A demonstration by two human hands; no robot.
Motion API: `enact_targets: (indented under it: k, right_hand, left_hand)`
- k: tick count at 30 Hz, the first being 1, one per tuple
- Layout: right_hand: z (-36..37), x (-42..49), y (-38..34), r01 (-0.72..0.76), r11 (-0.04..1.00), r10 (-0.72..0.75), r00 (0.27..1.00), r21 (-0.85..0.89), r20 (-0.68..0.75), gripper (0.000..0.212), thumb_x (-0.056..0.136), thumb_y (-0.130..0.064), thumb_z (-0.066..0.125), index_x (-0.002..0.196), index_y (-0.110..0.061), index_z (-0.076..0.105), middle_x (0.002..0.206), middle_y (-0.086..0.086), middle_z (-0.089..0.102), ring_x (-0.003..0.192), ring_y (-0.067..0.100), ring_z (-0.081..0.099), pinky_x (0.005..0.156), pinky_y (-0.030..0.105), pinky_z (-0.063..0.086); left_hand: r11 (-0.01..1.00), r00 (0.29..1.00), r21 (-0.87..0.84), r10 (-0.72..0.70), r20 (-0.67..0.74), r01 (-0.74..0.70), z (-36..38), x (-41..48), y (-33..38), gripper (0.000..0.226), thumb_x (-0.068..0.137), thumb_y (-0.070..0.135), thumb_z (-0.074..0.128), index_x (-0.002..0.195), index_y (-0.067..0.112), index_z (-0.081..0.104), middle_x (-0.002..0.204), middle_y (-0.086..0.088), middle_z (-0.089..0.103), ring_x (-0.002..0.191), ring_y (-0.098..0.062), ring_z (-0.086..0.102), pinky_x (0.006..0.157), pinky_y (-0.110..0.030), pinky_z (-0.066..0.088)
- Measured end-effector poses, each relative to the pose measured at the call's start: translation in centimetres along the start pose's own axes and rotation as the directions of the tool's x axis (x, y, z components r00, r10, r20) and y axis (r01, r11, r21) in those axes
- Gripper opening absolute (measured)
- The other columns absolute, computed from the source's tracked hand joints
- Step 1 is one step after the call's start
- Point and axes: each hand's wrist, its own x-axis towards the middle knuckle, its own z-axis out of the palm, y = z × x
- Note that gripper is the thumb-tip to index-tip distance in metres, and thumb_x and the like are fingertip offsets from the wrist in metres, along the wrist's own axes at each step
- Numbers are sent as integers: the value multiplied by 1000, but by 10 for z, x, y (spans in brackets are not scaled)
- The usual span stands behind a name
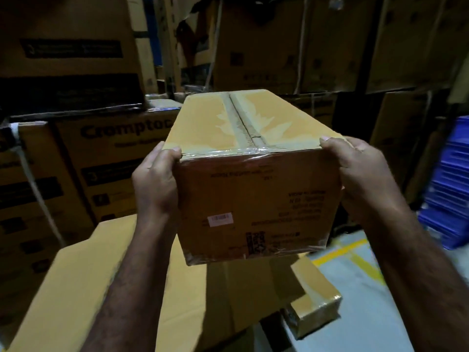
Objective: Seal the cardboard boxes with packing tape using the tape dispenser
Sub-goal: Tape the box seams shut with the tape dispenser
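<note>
Taped brown cardboard box [256, 194], held aloft

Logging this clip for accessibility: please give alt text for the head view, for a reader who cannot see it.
A left hand and a right hand hold a taped cardboard box up by its near top corners, above other tan boxes. Stacked printed cartons fill the dim background, with blue bins at right.

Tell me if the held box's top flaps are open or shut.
Shut. The flaps of the box meet along the centre seam, with clear tape over the near edge.
</note>
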Motion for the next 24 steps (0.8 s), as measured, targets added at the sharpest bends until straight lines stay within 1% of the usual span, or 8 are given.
enact_targets:
  k: [5, 8, 9, 12, 15, 18, 21, 24]
  right_hand:
    - [-70, 0, -8, 6, 986, -26, 992, -165, -120, 34, 78, -50, 71, 99, -24, 70, 95, 1, 71, 88, 8, 71, 79, 45, 61]
    - [-107, -4, -11, 19, 973, -66, 978, -232, -199, 32, 92, -41, 62, 117, -21, 65, 90, -11, 63, 72, -13, 64, 54, 15, 54]
    - [-119, -5, -12, 15, 973, -70, 971, -231, -229, 33, 93, -39, 62, 120, -20, 65, 90, -12, 63, 71, -12, 64, 52, 14, 52]
    - [-151, -6, -10, -59, 970, -22, 946, -238, -324, 40, 87, -43, 66, 120, -21, 67, 91, -11, 67, 86, 6, 68, 66, 29, 57]
    - [-177, -5, -2, -116, 972, 27, 917, -202, -398, 35, 87, -37, 67, 118, -20, 68, 97, 1, 71, 83, 9, 68, 72, 31, 56]
    - [-195, 1, 12, -153, 970, 64, 909, -188, -411, 24, 90, -28, 66, 110, -16, 68, 93, 6, 70, 76, 5, 69, 57, 18, 53]
    - [-215, 17, 34, -199, 975, 135, 879, -95, -456, 26, 86, -30, 70, 108, -16, 70, 94, 6, 73, 82, 17, 72, 68, 32, 61]
    - [-237, 47, 58, -239, 967, 175, 878, -92, -447, 18, 87, -29, 70, 102, -18, 70, 92, 5, 73, 83, 20, 72, 68, 35, 61]
  left_hand:
    - [996, 986, -58, -65, 153, 74, 61, -19, -18, 67, 76, 37, 64, 136, 6, 60, 123, -18, 69, 110, -34, 68, 74, -39, 57]
    - [986, 965, -83, -122, 232, 145, 92, -35, -31, 66, 80, 36, 66, 137, 4, 58, 124, -20, 68, 100, -26, 70, 68, -32, 56]
    - [982, 956, -89, -139, 260, 167, 102, -39, -38, 61, 85, 32, 66, 138, 3, 57, 125, -21, 67, 94, -21, 70, 64, -28, 55]
    - [964, 918, -82, -210, 336, 251, 130, -54, -59, 48, 96, 22, 63, 141, 5, 55, 124, -17, 69, 92, -19, 71, 67, -31, 59]
    - [940, 885, -95, -269, 380, 327, 156, -67, -81, 64, 85, 31, 69, 143, 7, 53, 124, -16, 69, 103, -27, 72, 82, -43, 60]
    - [931, 867, -82, -295, 401, 355, 179, -76, -106, 73, 77, 38, 69, 140, 4, 54, 125, -20, 67, 103, -28, 71, 76, -39, 59]
    - [936, 880, -65, -301, 366, 347, 204, -84, -132, 63, 75, 36, 69, 128, 2, 63, 115, -15, 71, 95, -25, 71, 70, -37, 57]
    - [933, 886, -25, -334, 322, 360, 233, -94, -161, 72, 72, 39, 70, 130, -3, 58, 126, -23, 66, 105, -35, 69, 69, -36, 54]
